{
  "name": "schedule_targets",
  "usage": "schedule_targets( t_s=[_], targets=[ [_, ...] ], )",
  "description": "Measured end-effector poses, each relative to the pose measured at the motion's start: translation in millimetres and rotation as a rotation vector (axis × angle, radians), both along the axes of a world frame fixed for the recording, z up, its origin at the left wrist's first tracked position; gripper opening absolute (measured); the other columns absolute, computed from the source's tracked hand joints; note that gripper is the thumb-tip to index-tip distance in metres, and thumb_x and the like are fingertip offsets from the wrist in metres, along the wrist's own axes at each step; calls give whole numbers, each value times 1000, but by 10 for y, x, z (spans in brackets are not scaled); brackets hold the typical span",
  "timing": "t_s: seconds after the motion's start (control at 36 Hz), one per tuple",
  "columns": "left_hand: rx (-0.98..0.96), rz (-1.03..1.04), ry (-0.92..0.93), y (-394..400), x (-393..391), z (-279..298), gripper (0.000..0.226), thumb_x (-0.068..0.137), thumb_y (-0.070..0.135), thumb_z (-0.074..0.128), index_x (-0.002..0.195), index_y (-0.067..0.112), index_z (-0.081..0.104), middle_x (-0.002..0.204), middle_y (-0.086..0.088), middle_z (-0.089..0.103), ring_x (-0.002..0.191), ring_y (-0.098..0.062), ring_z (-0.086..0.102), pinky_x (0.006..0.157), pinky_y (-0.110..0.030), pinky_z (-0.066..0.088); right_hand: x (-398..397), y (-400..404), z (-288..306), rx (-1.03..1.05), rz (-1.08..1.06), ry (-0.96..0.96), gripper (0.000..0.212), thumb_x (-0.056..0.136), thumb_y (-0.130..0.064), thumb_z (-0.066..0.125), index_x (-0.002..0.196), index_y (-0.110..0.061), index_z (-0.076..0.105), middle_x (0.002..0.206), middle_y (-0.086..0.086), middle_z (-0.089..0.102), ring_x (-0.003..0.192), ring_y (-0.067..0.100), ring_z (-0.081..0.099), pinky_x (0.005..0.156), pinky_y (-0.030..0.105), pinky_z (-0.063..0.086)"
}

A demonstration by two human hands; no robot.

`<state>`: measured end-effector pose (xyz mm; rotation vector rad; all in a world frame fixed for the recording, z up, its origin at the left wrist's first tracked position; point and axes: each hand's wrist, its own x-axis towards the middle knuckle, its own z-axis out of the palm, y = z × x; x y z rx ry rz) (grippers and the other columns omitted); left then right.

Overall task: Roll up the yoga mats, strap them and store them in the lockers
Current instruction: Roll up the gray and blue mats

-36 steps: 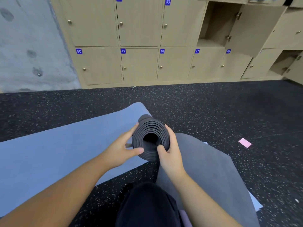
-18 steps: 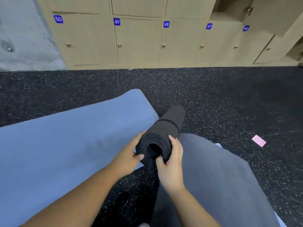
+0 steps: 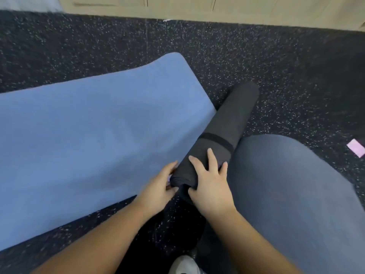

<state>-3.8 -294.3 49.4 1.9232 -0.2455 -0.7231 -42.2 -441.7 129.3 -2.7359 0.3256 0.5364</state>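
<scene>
A rolled dark grey yoga mat (image 3: pixel 231 119) lies on the speckled floor, pointing away to the upper right, with a black strap (image 3: pixel 216 139) around it near my end. My right hand (image 3: pixel 210 181) grips the near end from above, fingers spread over the roll and thumb at its end face. My left hand (image 3: pixel 159 187) holds the same end from the left side. A blue mat (image 3: pixel 88 139) lies flat on the left. A grey mat (image 3: pixel 292 194) lies flat on the right.
Wooden lockers' base (image 3: pixel 197 8) runs along the top edge. A small pink slip (image 3: pixel 356 147) lies on the black speckled floor (image 3: pixel 296 66) at the right. A white shoe tip (image 3: pixel 184 265) shows at the bottom.
The roll's far end has gone down to the floor, so its side shows instead of its open end. My right hand moved on top of it. The camera tilted down.
</scene>
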Motion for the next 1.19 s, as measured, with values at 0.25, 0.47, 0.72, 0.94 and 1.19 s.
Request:
schedule_targets(
  t_s=[0.25,0.47,0.72,0.94,1.19],
  targets=[
    [530,-307,-268,245,60,-708,58,93,27,60,146,31,36,160,2,18,148,-20,15,118,-33,20,-251,-74,-537,5,-59,25,79,91,-32,60,151,-42,10,157,-6,-25,144,46,-9,113,42,27],
    [795,-330,-240,313,243,-1141,66,99,35,49,154,30,12,162,-6,-7,149,-25,-10,120,-47,10,-295,-64,-772,-34,-31,-19,82,90,-33,64,152,-38,11,159,-1,-22,144,47,-7,114,43,25],
    [876,-377,-309,211,369,-1413,59,99,38,48,149,45,16,161,-4,-7,147,-31,-16,116,-59,6,-329,-41,-1023,-168,33,-82,95,51,-23,92,137,-18,51,149,27,33,118,69,37,86,63,47],
    [948,-636,-527,205,360,-1493,74,98,7,43,153,32,1,159,-13,0,144,-46,-6,116,-55,16,-344,-64,-1111,-222,79,-157,96,48,-29,93,133,-15,53,143,31,39,113,68,43,90,65,43],
    [888,-729,-500,62,358,-1315,65,102,11,36,152,41,8,159,-1,-23,142,-51,-8,118,-53,16,-378,-95,-1110,-127,0,-233,96,63,-21,85,144,-27,33,156,22,23,125,66,32,97,64,38]
  ],
)
